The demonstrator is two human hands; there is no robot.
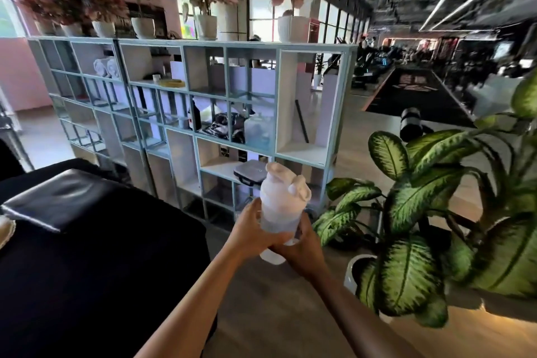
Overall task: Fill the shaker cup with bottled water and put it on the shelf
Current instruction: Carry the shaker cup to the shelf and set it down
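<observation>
I am holding the shaker cup (283,206) with both hands, in the air just below the middle of the view, and it is tilting a little with its closed white lid toward one o'clock. My left hand (252,232) is wrapping around the cup's left side, fingers curling onto the translucent wall. My right hand (302,250) is cupping the lower right side and the base, fingers pressing against the wall; both hands are closing on the cup and touching each other beneath it. The cup's lower part is looking slightly darker, though I cannot tell the water level for sure. The pale blue shelf (200,113) is standing beyond the cup, stretching from ten o'clock to one o'clock, well apart from my hands. A black padded bench (96,241) is lying at eight o'clock. A big-leaved plant (421,229) in a white pot is sitting at four o'clock, near my right forearm.
</observation>
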